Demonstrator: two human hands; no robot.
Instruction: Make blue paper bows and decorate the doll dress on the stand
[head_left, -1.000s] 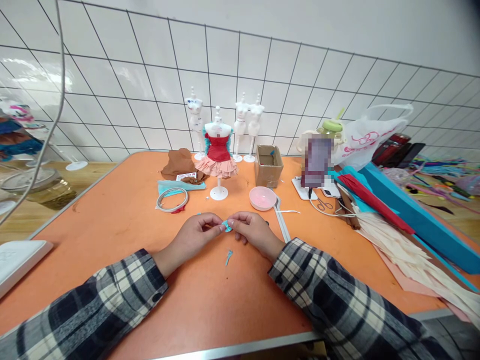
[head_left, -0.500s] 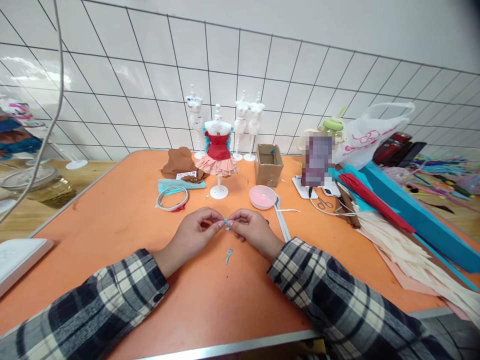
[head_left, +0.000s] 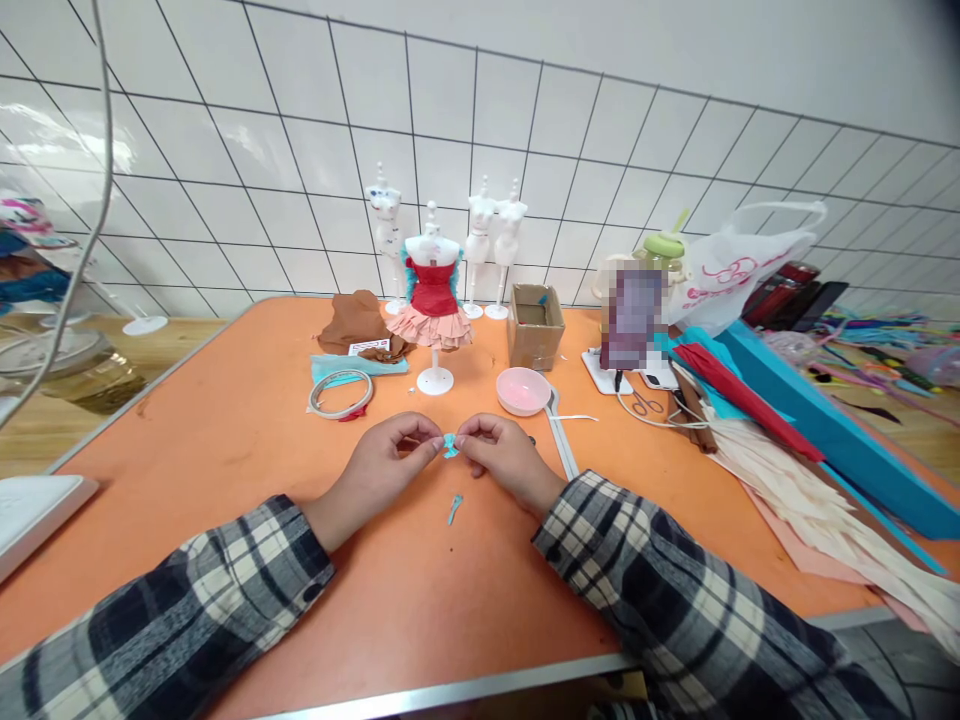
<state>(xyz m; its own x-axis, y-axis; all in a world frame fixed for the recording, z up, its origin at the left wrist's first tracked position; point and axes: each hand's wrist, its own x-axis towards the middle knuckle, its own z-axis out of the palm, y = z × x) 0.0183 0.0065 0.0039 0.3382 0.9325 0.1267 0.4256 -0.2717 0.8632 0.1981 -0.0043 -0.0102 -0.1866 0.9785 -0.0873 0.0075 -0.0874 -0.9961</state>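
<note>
Between the fingertips of both hands is a small crumpled piece of light-blue crepe paper (head_left: 450,446). My left hand (head_left: 386,462) pinches its left side, and my right hand (head_left: 506,458) pinches its right side. Just below them, a thin light-blue scrap (head_left: 455,509) lies on the orange table (head_left: 420,600). Beyond my hands stands a small white mannequin wearing a red bodice (head_left: 434,288) with blue ruffles at the sides and a pink pleated skirt (head_left: 431,327). A pink bowl (head_left: 523,390) sits behind my right hand.
Several bare mannequins (head_left: 480,235) stand near the tiled wall, beside a cardboard box (head_left: 535,330). Tape rings (head_left: 341,394) and brown crepe paper (head_left: 355,320) lie left. On the right are scissors (head_left: 646,403), a phone (head_left: 631,320), cream strips (head_left: 780,480) and blue paper (head_left: 847,430).
The light-blue paper between my fingertips shows more fully, spread a little wider. Both hands stay in nearly the same place, still pinching, and the view has shifted slightly.
</note>
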